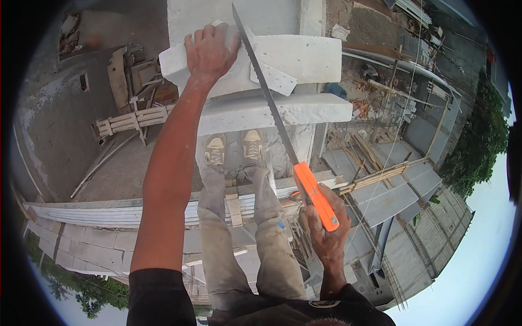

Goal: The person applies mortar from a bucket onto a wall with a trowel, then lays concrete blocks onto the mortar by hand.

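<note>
My left hand (209,56) rests palm down on a white lightweight block (302,54), its fingers stretched toward the far side. Gripped in my right hand (328,242) is a handsaw (316,195) with an orange handle. Its long, dark toothed blade slants up and leftward across the block, just right of my left hand. Whether the teeth touch the block, I cannot tell. A small flat white offcut (276,80) lies against the block, partly behind the blade. Closer to me, a second long white block (321,108) lies crosswise in front of my shoes.
A wooden plank rail (136,120) stands at the left beside a grey wall (54,117). Ledges and stacked pale strips (119,213) run below my feet. Rubble (361,108), timber (370,152) and roof sheets (380,195) lie lower down on the right. A thin line (402,114) crosses there.
</note>
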`<state>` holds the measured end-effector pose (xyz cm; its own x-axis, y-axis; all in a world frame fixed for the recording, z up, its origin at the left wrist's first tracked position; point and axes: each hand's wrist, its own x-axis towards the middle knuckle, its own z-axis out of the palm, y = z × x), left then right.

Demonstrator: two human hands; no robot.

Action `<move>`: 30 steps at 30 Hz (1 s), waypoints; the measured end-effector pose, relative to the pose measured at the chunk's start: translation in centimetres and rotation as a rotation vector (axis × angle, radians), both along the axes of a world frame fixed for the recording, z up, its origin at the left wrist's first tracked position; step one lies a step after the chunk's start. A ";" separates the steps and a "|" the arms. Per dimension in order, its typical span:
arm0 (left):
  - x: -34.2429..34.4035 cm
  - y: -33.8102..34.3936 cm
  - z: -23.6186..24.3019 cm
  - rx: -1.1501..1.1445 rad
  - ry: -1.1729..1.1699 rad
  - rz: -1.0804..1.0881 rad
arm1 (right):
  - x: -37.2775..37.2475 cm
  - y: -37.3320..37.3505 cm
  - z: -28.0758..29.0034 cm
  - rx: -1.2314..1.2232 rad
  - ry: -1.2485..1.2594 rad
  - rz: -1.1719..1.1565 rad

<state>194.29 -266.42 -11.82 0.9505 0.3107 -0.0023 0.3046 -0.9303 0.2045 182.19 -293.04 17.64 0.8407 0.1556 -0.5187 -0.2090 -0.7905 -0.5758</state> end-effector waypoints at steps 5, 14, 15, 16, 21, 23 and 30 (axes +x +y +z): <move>-0.1 0.2 -0.1 0.010 -0.106 -0.016 | 1.6 0.9 -2.6 0.033 -0.048 0.033; -1.3 -0.2 1.3 -0.007 0.057 -0.095 | -0.8 1.1 -2.3 0.055 -0.119 0.024; -0.4 -0.4 1.4 0.010 0.003 -0.085 | -1.0 0.5 -1.2 0.054 -0.180 0.029; -0.3 -0.4 1.0 0.032 -0.047 -0.080 | -0.7 1.4 -1.6 0.052 -0.176 0.063; -0.3 -0.8 -0.3 0.014 -0.065 -0.037 | 7.0 7.3 -8.8 0.100 -0.023 -0.088; -1.0 -0.8 -0.2 -0.010 -0.040 -0.053 | 4.5 6.4 -7.4 0.084 -0.015 -0.068; -0.9 0.7 0.6 -0.023 0.014 -0.047 | 1.1 4.7 -3.7 0.100 -0.003 -0.080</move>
<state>193.37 -265.68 -11.23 0.9640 0.2652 -0.0218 0.2633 -0.9388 0.2219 183.31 -288.38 13.92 0.8538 0.1386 -0.5017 -0.2678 -0.7096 -0.6517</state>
